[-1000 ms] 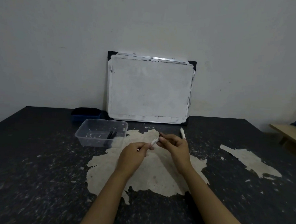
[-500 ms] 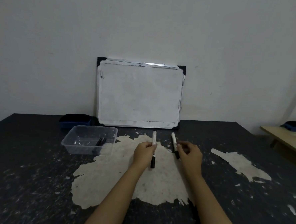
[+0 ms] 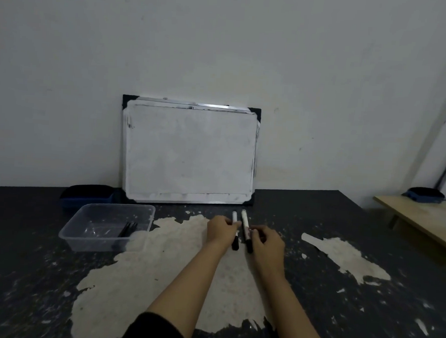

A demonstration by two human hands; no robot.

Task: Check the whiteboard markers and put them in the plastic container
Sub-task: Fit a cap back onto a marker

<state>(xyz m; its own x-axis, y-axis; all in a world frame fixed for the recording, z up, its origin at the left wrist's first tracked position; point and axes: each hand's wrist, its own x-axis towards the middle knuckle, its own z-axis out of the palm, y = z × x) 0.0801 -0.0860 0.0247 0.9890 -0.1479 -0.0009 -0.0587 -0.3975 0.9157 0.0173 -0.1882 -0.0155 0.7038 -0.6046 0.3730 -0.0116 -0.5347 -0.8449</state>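
Note:
Two white markers with black caps are side by side over the table's middle. My left hand (image 3: 222,231) grips the left marker (image 3: 235,217), black cap toward me. My right hand (image 3: 268,243) holds the right marker (image 3: 245,219) by its lower part. The two markers lie almost parallel and close together. A clear plastic container (image 3: 82,228) stands to the left with two dark markers (image 3: 127,229) inside. The whiteboard (image 3: 189,152) leans on the wall behind, wiped but smudged.
A dark blue eraser (image 3: 87,195) sits behind the container, by the whiteboard's left corner. The black table (image 3: 27,274) has large worn pale patches. A wooden bench (image 3: 427,220) with a blue object (image 3: 425,198) stands at the far right.
One second ago both hands held a single marker together. My right hand then took the second marker from the table, and the two markers have come closer, now side by side.

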